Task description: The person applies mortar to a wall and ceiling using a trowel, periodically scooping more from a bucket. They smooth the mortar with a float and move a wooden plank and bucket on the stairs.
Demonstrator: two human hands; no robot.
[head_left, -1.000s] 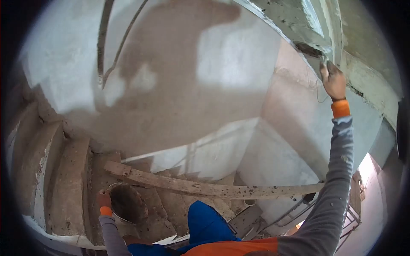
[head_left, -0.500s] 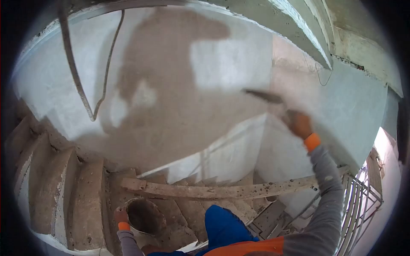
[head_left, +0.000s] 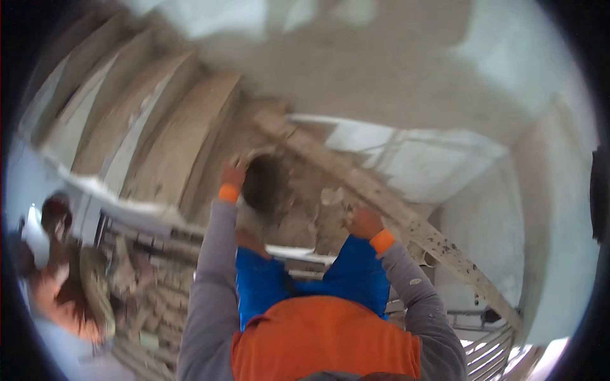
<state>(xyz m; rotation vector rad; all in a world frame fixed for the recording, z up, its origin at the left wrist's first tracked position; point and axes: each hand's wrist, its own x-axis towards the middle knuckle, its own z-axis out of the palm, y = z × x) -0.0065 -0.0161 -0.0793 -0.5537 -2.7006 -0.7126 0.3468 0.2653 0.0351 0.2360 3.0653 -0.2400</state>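
The person's left hand [head_left: 234, 171] was at the rim of a bucket [head_left: 264, 181], its grip closed narrowly on the near-left part of that rim. The bucket stood on the stair surface, just beside the long edge of the nearest raised step [head_left: 184, 140], its dark mouth facing up; its contents were too blurred to tell. The right hand [head_left: 365, 222] hung above the person's right knee with its fingers curled, well apart from the bucket. Whether its grip was closed on anything could not be told, though a pale, blurred patch [head_left: 332, 195] showed near the fingers.

1 long plank [head_left: 375, 190] slanted across the space, its upper end near the bucket and its lower end by a metal railing [head_left: 489, 355]. It lay between the right hand and the wall [head_left: 394, 70], barring the direct way there, and dark spots marked its lower half. Beneath its near edge, a small container [head_left: 427, 255] was partly hidden. More steps rose at the upper left. Below their pale, rough outer edge, 1 other person [head_left: 63, 273] was visible near a jumble of boards [head_left: 152, 311], well apart from both hands.
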